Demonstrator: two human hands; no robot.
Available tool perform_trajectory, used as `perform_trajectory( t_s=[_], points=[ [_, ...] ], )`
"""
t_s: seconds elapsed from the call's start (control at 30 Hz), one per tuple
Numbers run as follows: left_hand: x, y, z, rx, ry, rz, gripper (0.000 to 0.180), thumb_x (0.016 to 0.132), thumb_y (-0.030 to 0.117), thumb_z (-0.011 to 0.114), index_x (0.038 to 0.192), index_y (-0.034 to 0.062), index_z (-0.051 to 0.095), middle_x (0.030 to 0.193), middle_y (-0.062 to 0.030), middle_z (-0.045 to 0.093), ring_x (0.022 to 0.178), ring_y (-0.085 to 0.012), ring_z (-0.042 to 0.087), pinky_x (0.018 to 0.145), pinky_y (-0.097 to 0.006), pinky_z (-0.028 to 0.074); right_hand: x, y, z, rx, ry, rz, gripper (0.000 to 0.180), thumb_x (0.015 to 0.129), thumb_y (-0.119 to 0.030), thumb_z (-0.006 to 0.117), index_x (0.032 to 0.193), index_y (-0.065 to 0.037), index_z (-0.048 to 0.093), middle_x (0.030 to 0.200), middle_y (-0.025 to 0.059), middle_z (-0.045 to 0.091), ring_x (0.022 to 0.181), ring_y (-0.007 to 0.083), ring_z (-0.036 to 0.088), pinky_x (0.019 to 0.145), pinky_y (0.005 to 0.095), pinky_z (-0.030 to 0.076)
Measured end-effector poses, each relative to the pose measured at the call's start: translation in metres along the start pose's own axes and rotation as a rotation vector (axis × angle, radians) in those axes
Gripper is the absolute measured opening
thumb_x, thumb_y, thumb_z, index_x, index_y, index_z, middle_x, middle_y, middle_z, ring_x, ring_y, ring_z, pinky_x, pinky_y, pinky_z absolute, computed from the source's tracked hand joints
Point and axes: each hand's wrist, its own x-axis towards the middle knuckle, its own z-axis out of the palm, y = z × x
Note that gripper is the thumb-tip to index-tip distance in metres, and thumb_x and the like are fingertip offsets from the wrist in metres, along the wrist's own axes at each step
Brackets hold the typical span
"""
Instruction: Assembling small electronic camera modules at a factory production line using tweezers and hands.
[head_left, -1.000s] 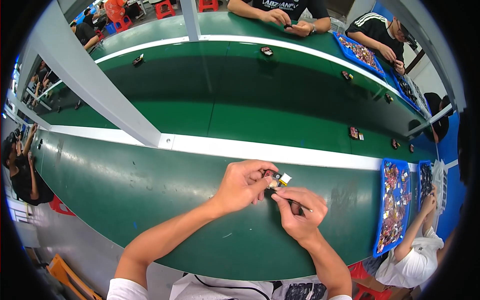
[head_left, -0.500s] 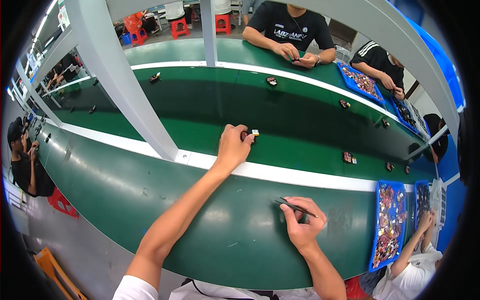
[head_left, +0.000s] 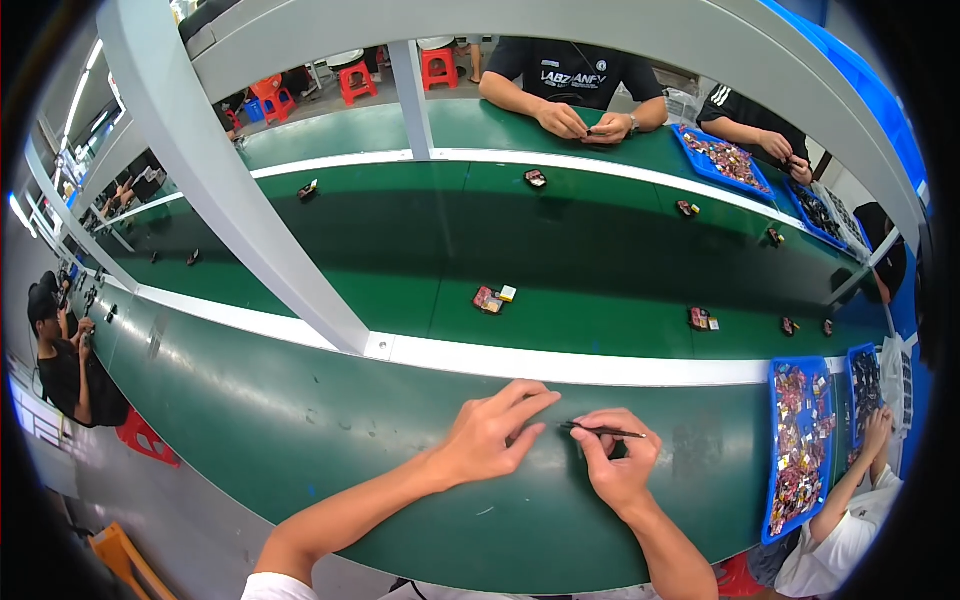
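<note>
My left hand point(head_left: 492, 432) hovers over the green worktop with its fingers stretched apart and nothing visible in them. Just to its right, my right hand point(head_left: 622, 458) pinches a pair of dark tweezers point(head_left: 622, 433), whose tips point left toward the left hand's fingers. Beyond the white rail lies a small dark part with a red face and a white-and-yellow tab point(head_left: 490, 299), on the green conveyor belt point(head_left: 400, 305). Neither hand touches it. A similar part point(head_left: 702, 319) lies farther right on the belt.
A blue tray point(head_left: 772, 470) of small reddish parts stands to my right, with a second blue tray point(head_left: 858, 400) beside a co-worker's hands point(head_left: 876, 432). A grey post point(head_left: 240, 200) rises at the left. Across the belt, another person's hands point(head_left: 585, 124) handle something small.
My left hand has let go of the small part on the belt and drawn back over the worktop beside my right hand. The tweezers stay in my right hand.
</note>
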Motion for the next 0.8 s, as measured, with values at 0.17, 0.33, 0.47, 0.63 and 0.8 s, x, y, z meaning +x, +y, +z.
perform_trajectory(
  t_s=[0.17,0.33,0.47,0.63,0.8],
  points=[
    [-0.006,-0.022,0.005,-0.029,0.028,0.174,0.024,0.081,0.002,0.079,0.105,0.0051,0.075,0.095,-0.0076,0.071,0.063,-0.0201,0.067,0.054,-0.031,0.053,-0.004,-0.008,0.0,0.065,-0.085,0.056,0.015,0.079,0.007,0.08,0.089,0.0,0.072,0.089,0.0105,0.074,0.055,0.0032,0.051,0.049,0.0189,0.038],
    [-0.005,-0.014,0.005,0.08,-0.004,0.207,0.008,0.083,0.005,0.075,0.089,0.0039,0.069,0.086,-0.0055,0.066,0.066,-0.025,0.066,0.052,-0.036,0.051,-0.004,-0.006,0.0,0.068,-0.096,0.058,0.015,0.079,0.008,0.08,0.089,0.0,0.072,0.088,0.0106,0.074,0.055,0.003,0.051,0.049,0.0188,0.038],
    [-0.007,-0.015,0.007,0.168,-0.016,0.257,0.007,0.082,0.002,0.072,0.087,0.0034,0.067,0.084,-0.0058,0.063,0.066,-0.0241,0.066,0.051,-0.036,0.051,-0.004,-0.004,-0.001,0.043,-0.119,0.052,0.016,0.078,0.008,0.081,0.088,0.0,0.071,0.087,0.0103,0.074,0.054,0.0032,0.051,0.049,0.019,0.037],
    [-0.009,-0.016,0.01,0.236,-0.053,0.286,0.013,0.08,-0.001,0.065,0.093,0.0026,0.064,0.086,-0.0068,0.059,0.068,-0.0226,0.065,0.051,-0.036,0.051,-0.003,-0.004,-0.002,0.037,-0.133,0.063,0.016,0.078,0.008,0.081,0.089,0.001,0.072,0.087,0.0102,0.074,0.053,0.0033,0.049,0.048,0.0194,0.037],
    [-0.009,-0.015,0.011,0.274,-0.067,0.247,0.013,0.082,0.004,0.075,0.092,0.0028,0.066,0.086,-0.0062,0.062,0.065,-0.0226,0.065,0.05,-0.036,0.05,-0.003,-0.005,-0.001,0.031,-0.13,0.089,0.017,0.078,0.008,0.081,0.09,0.001,0.072,0.088,0.01,0.074,0.053,0.0031,0.048,0.048,0.0196,0.036]
  ],
)
